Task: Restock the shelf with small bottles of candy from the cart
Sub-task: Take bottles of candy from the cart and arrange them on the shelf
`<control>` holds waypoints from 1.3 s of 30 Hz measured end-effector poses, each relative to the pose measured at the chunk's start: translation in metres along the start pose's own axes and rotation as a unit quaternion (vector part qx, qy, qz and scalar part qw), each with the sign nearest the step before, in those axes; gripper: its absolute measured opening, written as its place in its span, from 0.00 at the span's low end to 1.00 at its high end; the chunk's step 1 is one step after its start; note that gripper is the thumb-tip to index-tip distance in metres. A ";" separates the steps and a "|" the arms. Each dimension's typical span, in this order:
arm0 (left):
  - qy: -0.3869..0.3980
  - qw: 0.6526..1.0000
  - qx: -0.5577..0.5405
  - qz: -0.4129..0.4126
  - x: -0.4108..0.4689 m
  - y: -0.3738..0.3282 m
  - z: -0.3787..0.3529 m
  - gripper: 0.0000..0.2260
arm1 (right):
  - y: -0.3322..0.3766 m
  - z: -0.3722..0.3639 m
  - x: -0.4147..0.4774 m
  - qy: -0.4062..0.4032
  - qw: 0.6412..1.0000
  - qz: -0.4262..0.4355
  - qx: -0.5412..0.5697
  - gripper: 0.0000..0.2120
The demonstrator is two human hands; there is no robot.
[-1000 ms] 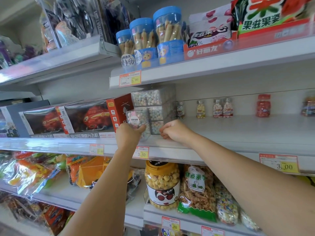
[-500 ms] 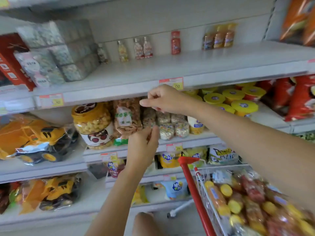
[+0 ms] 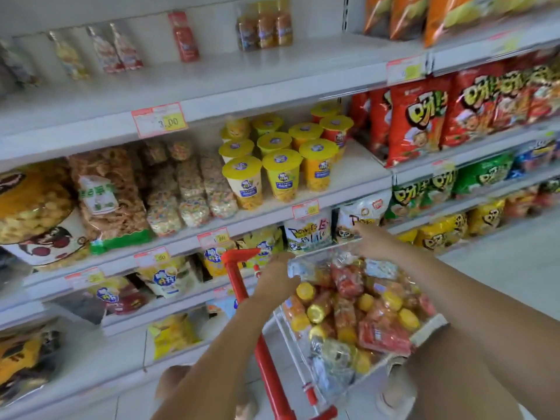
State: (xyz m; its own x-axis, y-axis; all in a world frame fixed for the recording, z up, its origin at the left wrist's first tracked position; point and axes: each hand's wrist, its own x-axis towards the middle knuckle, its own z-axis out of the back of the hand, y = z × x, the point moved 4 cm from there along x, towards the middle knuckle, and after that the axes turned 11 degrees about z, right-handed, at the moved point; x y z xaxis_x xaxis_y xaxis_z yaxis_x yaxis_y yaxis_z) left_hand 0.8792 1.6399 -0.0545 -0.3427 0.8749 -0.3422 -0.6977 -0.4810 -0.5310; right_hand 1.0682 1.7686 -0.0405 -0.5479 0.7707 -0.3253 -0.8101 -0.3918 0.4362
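Snack aisle, shelf [image 3: 242, 77] sparsely stocked. Both hands dropped from shelf to cart [image 3: 430, 327]: left grip [image 3: 277, 275] dips among candy bottles [image 3: 348, 298], closure hidden; right grip [image 3: 374, 242] spread, empty. Next pickup likely starting.

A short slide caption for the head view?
Left hand and right hand reach over the cart of candy bottles beside the shelves.

Yellow-lidded snack cups [image 3: 281, 165], centre; red crisp bags [image 3: 415, 122], upper right; large jar of puffed balls [image 3: 33, 207], left edge; price tag [image 3: 159, 119] reading 3.00, upper centre-left.
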 end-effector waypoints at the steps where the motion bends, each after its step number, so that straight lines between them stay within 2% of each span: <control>1: 0.013 1.000 0.001 0.020 0.008 -0.001 -0.007 0.24 | -0.015 -0.004 -0.003 -0.018 1.000 -0.011 0.006 0.29; 3: 0.038 0.996 -0.007 0.085 0.024 -0.001 -0.019 0.23 | -0.041 -0.009 -0.013 -0.048 0.998 -0.035 0.005 0.25; 4: 0.048 0.992 -0.017 0.117 0.031 -0.001 -0.026 0.20 | -0.052 -0.013 -0.017 -0.053 0.998 -0.045 0.005 0.23; 6: 0.049 0.983 -0.059 0.164 0.043 0.001 -0.038 0.06 | -0.069 -0.024 -0.026 -0.044 0.997 -0.061 0.015 0.20; 9: 0.035 0.978 -0.071 0.196 0.057 0.003 -0.052 0.20 | -0.088 -0.039 -0.024 -0.034 0.995 -0.065 0.074 0.27; 12: 0.011 0.971 -0.073 0.227 0.065 0.007 -0.060 0.23 | -0.097 -0.042 -0.017 -0.041 0.991 -0.049 0.121 0.34; 14: 0.010 0.959 -0.114 0.261 0.064 0.008 -0.061 0.16 | -0.099 -0.040 -0.015 -0.057 0.989 -0.058 0.127 0.34; 15: 0.016 0.951 -0.148 0.273 0.065 0.010 -0.063 0.20 | -0.101 -0.040 -0.013 -0.071 0.986 -0.068 0.131 0.33; 17: 0.011 0.938 -0.189 0.291 0.063 0.011 -0.063 0.32 | -0.103 -0.040 -0.012 -0.085 0.979 -0.104 0.156 0.31; 18: 0.002 0.936 -0.201 0.288 0.061 0.009 -0.060 0.33 | -0.103 -0.041 -0.011 -0.090 0.972 -0.121 0.178 0.31; 21: -0.010 0.934 -0.243 0.262 0.054 0.004 -0.054 0.33 | -0.100 -0.036 -0.013 -0.104 0.957 -0.151 0.224 0.27; 24: -0.041 0.942 -0.269 0.194 0.035 0.000 -0.035 0.32 | -0.092 -0.023 -0.017 -0.123 0.942 -0.175 0.258 0.16; 27: -0.086 0.949 -0.286 0.097 0.012 -0.004 -0.005 0.29 | -0.073 0.008 -0.023 -0.176 0.926 -0.159 0.295 0.20; 29: -0.136 0.947 -0.289 0.035 -0.009 -0.008 0.022 0.27 | -0.050 0.033 -0.025 -0.211 0.919 -0.117 0.311 0.26; 31: -0.185 0.941 -0.284 -0.013 -0.032 -0.011 0.052 0.26 | -0.017 0.058 -0.027 -0.236 0.910 -0.070 0.335 0.28; 35: -0.257 0.925 -0.269 -0.079 -0.071 -0.016 0.117 0.26 | 0.077 0.095 -0.041 -0.221 0.869 0.084 0.435 0.16; 39: -0.328 0.900 -0.265 -0.112 -0.110 -0.010 0.186 0.24 | 0.168 0.120 -0.051 -0.195 0.852 0.194 0.446 0.14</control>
State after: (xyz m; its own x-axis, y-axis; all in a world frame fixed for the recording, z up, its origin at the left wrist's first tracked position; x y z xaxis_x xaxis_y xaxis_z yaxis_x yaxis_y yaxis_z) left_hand 0.8070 1.5586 0.1327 -0.6495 0.7152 0.2582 -0.4575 -0.0963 -0.8840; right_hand 0.9852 1.7239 0.1498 -0.4867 0.8464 0.2163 -0.0076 -0.2517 0.9678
